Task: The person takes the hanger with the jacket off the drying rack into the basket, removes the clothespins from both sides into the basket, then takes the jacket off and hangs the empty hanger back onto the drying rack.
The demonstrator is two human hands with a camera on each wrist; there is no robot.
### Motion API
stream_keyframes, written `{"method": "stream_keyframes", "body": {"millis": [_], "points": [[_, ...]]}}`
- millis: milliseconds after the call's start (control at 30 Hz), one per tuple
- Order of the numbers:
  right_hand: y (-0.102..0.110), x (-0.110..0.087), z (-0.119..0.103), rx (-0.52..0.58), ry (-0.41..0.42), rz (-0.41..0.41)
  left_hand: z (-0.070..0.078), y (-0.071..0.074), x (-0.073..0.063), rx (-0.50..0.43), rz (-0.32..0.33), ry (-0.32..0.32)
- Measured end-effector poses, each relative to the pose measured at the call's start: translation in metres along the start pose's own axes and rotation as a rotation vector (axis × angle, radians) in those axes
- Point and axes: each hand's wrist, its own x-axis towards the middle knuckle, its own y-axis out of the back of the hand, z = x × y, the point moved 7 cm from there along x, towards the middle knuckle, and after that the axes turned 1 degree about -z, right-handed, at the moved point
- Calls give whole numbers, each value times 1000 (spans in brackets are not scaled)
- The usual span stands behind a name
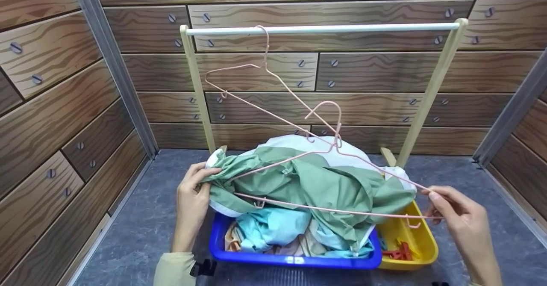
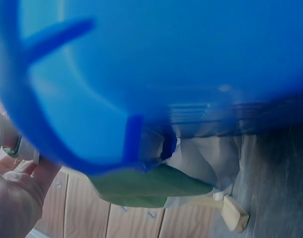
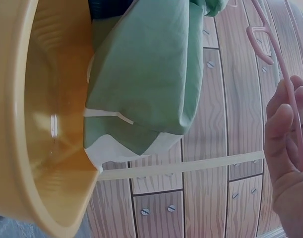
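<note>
A green garment with white edging (image 1: 346,187) lies spread over the blue basin (image 1: 295,260). My left hand (image 1: 192,194) pinches its bunched left end. One end of a pink hanger (image 1: 342,211) is tucked inside the garment near that hand, its tip hidden by cloth. The opposite end of this hanger is gripped by my right hand (image 1: 463,215), to the right of the garment. In the right wrist view, the fingers (image 3: 280,121) curl around the pink wire. The blue basin covers most of the left wrist view, with part of the left hand (image 2: 17,198) at the edge.
Behind the garment stands a rack with a white rail (image 1: 363,28), from which another pink hanger (image 1: 267,53) hangs. Turquoise cloth (image 1: 273,228) and other clothes fill the blue basin. Beside it, a yellow basin (image 1: 428,249) holds red clothespins (image 1: 401,252). Wood-patterned walls surround the floor.
</note>
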Motion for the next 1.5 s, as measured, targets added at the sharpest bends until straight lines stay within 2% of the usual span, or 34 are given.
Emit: {"method": "stream_keyframes", "body": {"millis": [133, 267, 433, 567, 667, 833, 1033, 1133, 1267, 1500], "points": [[1, -1, -1, -23, -3, 0, -4, 2, -1, -13, 12, 31], [2, -2, -1, -29, -12, 16, -4, 3, -1, 32, 32, 34], [4, -1, -2, -3, 19, 12, 1, 3, -1, 121, 32, -53], [7, 0, -2, 54, 45, 1, 5, 0, -3, 153, -4, -152], [10, -1, -2, 68, 49, 3, 5, -1, -4, 171, -30, -200], [14, -1, -2, 70, 46, 16, 4, 1, -4, 157, -44, -205], [20, -2, -2, 146, 22, 45, 5, 4, -3, 158, -49, -204], [23, -2, -1, 118, -5, 69, 6, 2, -4, 164, -84, -222], [27, -2, -1, 86, -25, 105, 6, -4, -6, 170, -175, -234], [35, -3, -1, 164, -20, 176, 3, -15, -13, 158, -326, -157]]}}
